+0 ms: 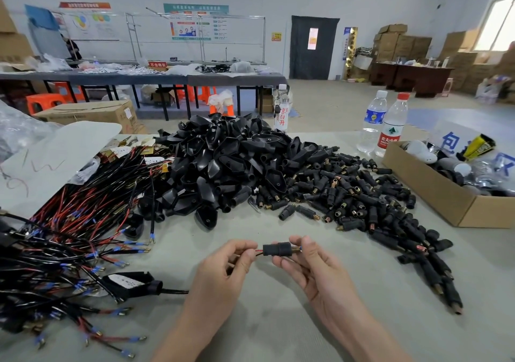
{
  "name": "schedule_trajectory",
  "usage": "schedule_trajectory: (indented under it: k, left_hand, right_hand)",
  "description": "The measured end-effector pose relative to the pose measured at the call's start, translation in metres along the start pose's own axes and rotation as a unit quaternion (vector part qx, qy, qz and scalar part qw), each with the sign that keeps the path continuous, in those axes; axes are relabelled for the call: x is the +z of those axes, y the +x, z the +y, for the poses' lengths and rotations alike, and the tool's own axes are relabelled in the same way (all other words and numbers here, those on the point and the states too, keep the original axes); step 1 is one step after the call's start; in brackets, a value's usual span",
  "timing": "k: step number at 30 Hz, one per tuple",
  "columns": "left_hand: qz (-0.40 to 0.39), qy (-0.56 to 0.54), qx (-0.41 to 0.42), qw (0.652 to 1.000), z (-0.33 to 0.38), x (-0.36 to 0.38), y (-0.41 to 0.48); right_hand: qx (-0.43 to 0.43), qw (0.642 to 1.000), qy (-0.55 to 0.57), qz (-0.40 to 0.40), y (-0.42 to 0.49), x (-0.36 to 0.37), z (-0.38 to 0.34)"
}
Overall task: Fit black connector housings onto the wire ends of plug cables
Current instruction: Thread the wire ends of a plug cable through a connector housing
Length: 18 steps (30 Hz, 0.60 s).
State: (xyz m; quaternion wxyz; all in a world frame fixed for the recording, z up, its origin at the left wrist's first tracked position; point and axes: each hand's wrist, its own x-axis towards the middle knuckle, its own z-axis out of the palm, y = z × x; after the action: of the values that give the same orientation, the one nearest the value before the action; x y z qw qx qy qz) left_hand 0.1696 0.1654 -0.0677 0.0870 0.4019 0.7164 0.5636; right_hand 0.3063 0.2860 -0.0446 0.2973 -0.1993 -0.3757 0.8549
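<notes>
Head view looks down on a grey-green table (390, 286) crowded with parts. A tangled bundle of plug cables (69, 236) with red and black leads covers its left side. A big heap of black plug shells (223, 161) fills the middle, running rightward into a spread of small cylindrical housings (362, 200) with brass tips. An open cardboard box (446, 203) sits at the right edge, with two water bottles (373, 122) just behind it. Near the front, the left hand (223, 269) pinches a red and black wire pair (257, 251) between thumb and curled fingers. The right hand (315, 267) grips a black connector housing (277, 249) between thumb and fingertips. The housing is held level above the table between the two hands, the wires entering its left end.
</notes>
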Motion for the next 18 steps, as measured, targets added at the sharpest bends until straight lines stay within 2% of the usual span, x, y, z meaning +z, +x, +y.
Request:
schedule_trajectory:
  k: [5,8,18]
  left_hand:
    - [-0.018,0.108,0.031,0.993,-0.003,-0.006,-0.002]
    - [0.005,0.154,0.056,0.987,0.001,-0.006,-0.004]
    - [0.04,0.185,0.097,0.977,0.007,-0.004,-0.007]
  right_hand:
    - [-0.023,0.999,-0.022,0.028,0.003,-0.001,0.001]
    - [-0.028,0.999,-0.027,0.026,0.003,-0.003,0.002]
    - [0.011,0.999,0.032,-0.018,0.0,-0.003,0.002]
